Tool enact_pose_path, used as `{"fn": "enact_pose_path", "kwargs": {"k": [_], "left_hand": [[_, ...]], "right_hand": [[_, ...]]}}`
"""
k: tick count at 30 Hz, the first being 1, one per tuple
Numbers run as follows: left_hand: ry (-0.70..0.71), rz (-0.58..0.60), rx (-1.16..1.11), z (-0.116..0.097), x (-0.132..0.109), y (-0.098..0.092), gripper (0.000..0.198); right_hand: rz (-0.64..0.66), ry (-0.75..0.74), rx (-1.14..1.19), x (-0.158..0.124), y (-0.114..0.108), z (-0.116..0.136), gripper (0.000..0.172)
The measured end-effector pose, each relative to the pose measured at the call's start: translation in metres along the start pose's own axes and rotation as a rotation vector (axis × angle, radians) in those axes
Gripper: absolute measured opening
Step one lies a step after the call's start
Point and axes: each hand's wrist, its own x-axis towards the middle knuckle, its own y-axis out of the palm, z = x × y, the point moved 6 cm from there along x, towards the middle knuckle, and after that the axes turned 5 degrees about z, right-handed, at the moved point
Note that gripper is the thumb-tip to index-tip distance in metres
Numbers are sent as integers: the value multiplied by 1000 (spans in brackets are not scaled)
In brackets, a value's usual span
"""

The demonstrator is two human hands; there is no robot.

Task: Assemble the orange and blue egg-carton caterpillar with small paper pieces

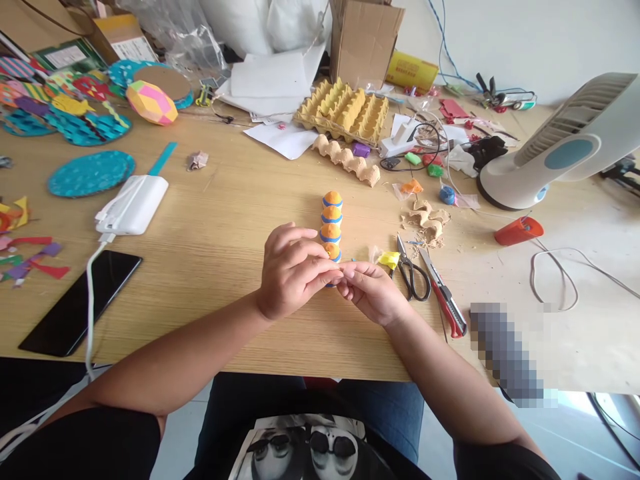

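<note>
A strip of egg-carton cups (331,233) stands on the table, its domes covered in orange with blue bands round them. Over its near end, my left hand (295,270) has its thumb and fingertips pressed together, hiding part of the nearest cups. My right hand (373,290) pinches thumb against fingers, its tips meeting those of my left. Whatever lies between the fingertips is too small to make out. Just right of my right hand are a yellow clay lump (389,260) in clear wrap, black-handled scissors (413,273) and a red utility knife (447,303).
Beyond the strip lie a yellow egg tray (345,113) and a bare carton strip (347,160). A white fan (565,133) stands at right, near an orange cylinder (519,231). To the left are a power bank (137,207), a phone (83,303) and blue ovals (93,173).
</note>
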Motion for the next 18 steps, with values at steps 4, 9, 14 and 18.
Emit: {"fn": "enact_pose_path", "kwargs": {"k": [4, 9, 14, 18], "left_hand": [[42, 36, -55, -3, -1, 2, 20], [48, 92, -133, -5, -2, 7, 27], [9, 109, -91, -4, 0, 9, 21], [-11, 110, -81, -3, 1, 8, 17]], "right_hand": [[-57, -30, 15, 2, -4, 2, 26], [-118, -75, -38, 2, -11, 5, 27], [-93, -113, -162, 2, -10, 7, 27], [-80, -138, -279, 2, -8, 7, 29]]}}
